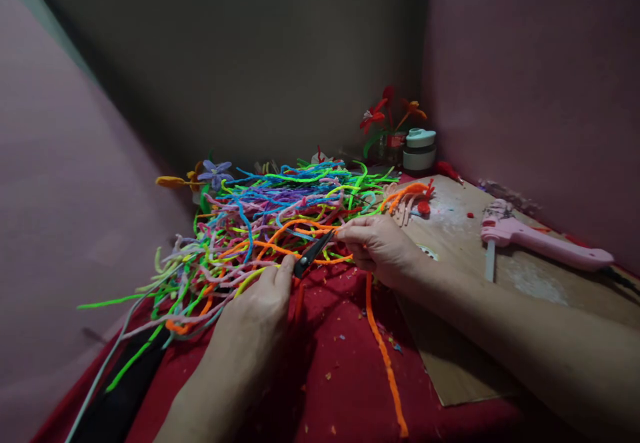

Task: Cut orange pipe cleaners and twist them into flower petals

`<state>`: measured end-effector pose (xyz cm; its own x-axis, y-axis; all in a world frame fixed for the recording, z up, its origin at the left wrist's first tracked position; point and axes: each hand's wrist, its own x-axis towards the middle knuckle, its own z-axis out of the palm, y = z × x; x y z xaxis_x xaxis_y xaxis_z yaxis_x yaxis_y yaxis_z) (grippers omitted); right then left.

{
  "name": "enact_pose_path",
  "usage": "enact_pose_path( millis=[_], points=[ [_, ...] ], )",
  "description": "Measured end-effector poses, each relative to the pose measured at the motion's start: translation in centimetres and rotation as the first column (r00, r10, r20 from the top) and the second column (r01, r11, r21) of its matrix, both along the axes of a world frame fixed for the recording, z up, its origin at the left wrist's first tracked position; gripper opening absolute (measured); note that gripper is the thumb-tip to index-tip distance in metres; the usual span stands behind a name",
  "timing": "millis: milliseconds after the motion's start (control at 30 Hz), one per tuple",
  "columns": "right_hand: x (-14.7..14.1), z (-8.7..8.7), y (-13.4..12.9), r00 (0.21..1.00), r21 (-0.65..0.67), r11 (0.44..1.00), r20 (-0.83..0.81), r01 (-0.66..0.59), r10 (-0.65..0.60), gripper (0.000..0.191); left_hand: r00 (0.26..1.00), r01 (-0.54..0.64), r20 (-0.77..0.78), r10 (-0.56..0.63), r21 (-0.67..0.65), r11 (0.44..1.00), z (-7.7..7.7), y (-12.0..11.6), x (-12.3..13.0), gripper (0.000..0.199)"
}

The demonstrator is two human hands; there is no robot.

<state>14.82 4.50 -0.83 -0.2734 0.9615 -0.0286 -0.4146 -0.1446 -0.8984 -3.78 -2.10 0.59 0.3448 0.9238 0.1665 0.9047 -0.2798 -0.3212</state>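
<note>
Below the right hand [377, 246], orange stem [386, 350] hanging over red cloth [325, 370].

Left of that grip, left hand [263, 290] closed round black scissors [314, 253], tips just beside the right fingertips [341, 232]; blade contact with stem impossible to tell. Right thumb and forefinger pinching, seemingly on the same orange stem. Probably very light, soft and fuzzy outside, bendable yet able to keep a curve, neither slippery nor fragile; best taken near an end, clear of the blades. Just beyond the grip, tangled pile [280, 196], likely to snag: draw strands singly. To the grip's right, board [450, 356] bearing pink glue gun [550, 245]; farther still, lidded jar [420, 151] and flowers [373, 118].
</note>
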Motion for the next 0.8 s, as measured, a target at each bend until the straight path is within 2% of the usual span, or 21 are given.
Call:
enact_pose_path(
  millis=[100, 233, 367, 467, 567, 633, 700, 733, 800],
  points=[
    [0.0, 0.0, -0.1, 1.0, -0.013, 1.0, 0.018, 0.021, -0.021, 0.017, 0.999, -0.023, -0.031, 0.024, 0.026, 0.999, 0.1, -0.3, 0.3, 0.055],
    [-0.1, 0.1, -0.2, 0.998, -0.02, 0.999, 0.044, 0.051, -0.05, 0.014, 0.998, 0.026, -0.056, -0.023, 0.06, 0.998, -0.2, -0.4, 0.0, 0.054],
    [-0.2, 0.0, -0.1, 0.993, 0.028, 0.997, 0.086, 0.073, -0.075, 0.015, 0.998, 0.039, -0.046, -0.038, 0.035, 0.999, -0.4, -0.5, -0.4, 0.055],
    [-0.2, -0.2, -0.1, 0.99, 0.06, 0.995, 0.108, 0.082, -0.089, 0.013, 0.999, 0.035, 0.019, -0.036, 0.013, 0.999, -0.5, -0.6, -0.4, 0.056],
    [-0.2, -0.3, -0.1, 0.993, 0.058, 0.995, 0.083, 0.077, -0.081, 0.01, 0.982, 0.02, 0.186, -0.017, -0.017, 1.0, -0.4, -0.5, 0.0, 0.05],
    [-0.2, -0.1, -0.3, 0.997, 0.035, 0.997, 0.037, 0.064, -0.065, 0.009, 0.931, 0.064, 0.362, -0.037, -0.063, 0.996, -0.3, -0.2, 0.4, 0.045],
    [-0.2, 0.2, -0.4, 0.998, 0.018, 0.998, -0.018, 0.053, -0.053, 0.009, 0.836, 0.146, 0.545, -0.061, -0.115, 0.983, 0.0, 0.0, 0.7, 0.038],
    [-0.1, 0.3, -0.5, 0.998, 0.015, 0.999, -0.043, 0.051, -0.05, 0.009, 0.774, 0.184, 0.631, -0.049, -0.151, 0.971, 0.2, 0.1, 0.9, 0.035],
    [-0.1, 0.6, -0.6, 0.995, 0.011, 0.998, -0.082, 0.055, -0.054, 0.01, 0.612, 0.224, 0.787, 0.074, -0.262, 0.939, 0.7, 0.0, 1.0, 0.031]
  ],
)
